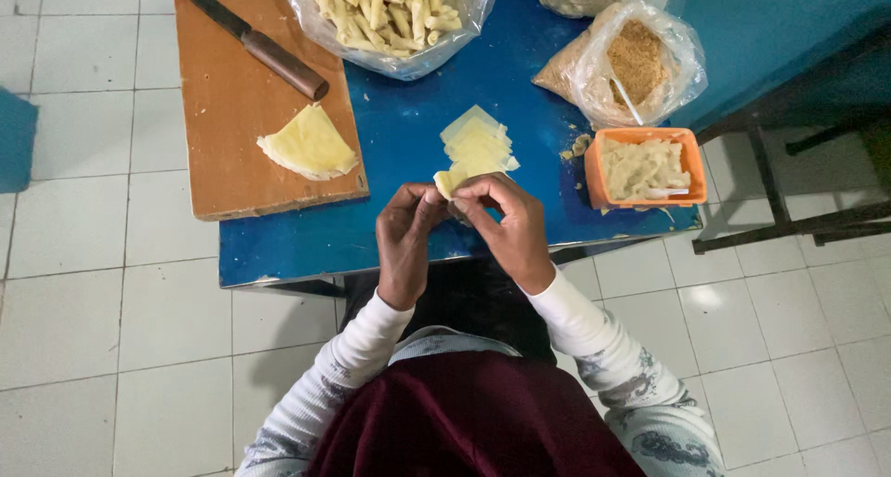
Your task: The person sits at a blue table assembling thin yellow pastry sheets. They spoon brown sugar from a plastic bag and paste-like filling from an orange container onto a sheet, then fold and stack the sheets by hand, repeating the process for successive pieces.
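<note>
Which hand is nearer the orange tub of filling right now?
Right. The right hand is closer to the orange tub, which sits further to its right on the blue table. The left hand is further away, on the far side of the right hand.

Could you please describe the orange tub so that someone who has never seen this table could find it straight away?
Start at the blue table and go to its near corner on the person's right hand side. The orange tub sits there, just in front of a clear bag of brown crumbs. It is the only rigid, square, orange container, holding a pale paste.
</note>
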The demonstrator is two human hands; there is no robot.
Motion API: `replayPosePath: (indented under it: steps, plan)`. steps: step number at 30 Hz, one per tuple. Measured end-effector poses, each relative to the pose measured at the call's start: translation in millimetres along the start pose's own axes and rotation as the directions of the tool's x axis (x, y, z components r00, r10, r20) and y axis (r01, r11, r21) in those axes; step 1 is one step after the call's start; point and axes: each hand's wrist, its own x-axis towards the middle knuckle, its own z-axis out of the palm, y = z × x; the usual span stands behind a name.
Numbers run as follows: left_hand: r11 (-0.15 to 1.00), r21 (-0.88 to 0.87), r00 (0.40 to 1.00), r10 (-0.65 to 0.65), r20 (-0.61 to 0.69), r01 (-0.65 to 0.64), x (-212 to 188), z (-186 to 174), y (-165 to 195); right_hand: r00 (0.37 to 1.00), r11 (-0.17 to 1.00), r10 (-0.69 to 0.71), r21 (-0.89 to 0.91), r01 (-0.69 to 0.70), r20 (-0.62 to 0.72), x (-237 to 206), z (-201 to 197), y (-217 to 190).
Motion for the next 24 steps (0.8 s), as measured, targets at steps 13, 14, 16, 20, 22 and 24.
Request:
replayPosePath:
  steps: [13, 14, 16, 20, 22, 24]
  plan:
    - [0.999, 0.046, 0.999, -0.029, 0.020, 0.028, -1, -1, -2, 0.954, 0.861, 0.264, 0.410, -0.299, 0.140, -4, -12, 9]
    - [0.998, 0.059, 1.000, -0.026, 0.015, 0.025, -1, -2, -3, 0.964, 0.893, 0.241, 0.364, -0.265, 0.110, -5, -11, 6]
    - [0.996, 0.084, 1.000, -0.018, 0.006, 0.017, -1, -3, -4, 0.981, 0.945, 0.187, 0.264, -0.195, 0.055, -6, -8, 0]
    - [0.999, 0.044, 1.000, -0.028, -0.009, 0.029, 0, -2, -7, 1.000, 0.996, 0.007, 0.091, -0.005, -0.027, -7, -2, -11]
    - [0.999, 0.029, 1.000, -0.022, 0.001, 0.022, 1, -1, -6, 0.999, 0.999, -0.034, 0.032, 0.035, -0.040, -8, -1, -13]
    - [0.998, 0.051, 1.000, -0.024, 0.009, 0.023, 1, -2, -5, 1.000, 1.000, -0.014, -0.013, 0.013, -0.027, -6, -2, -11]
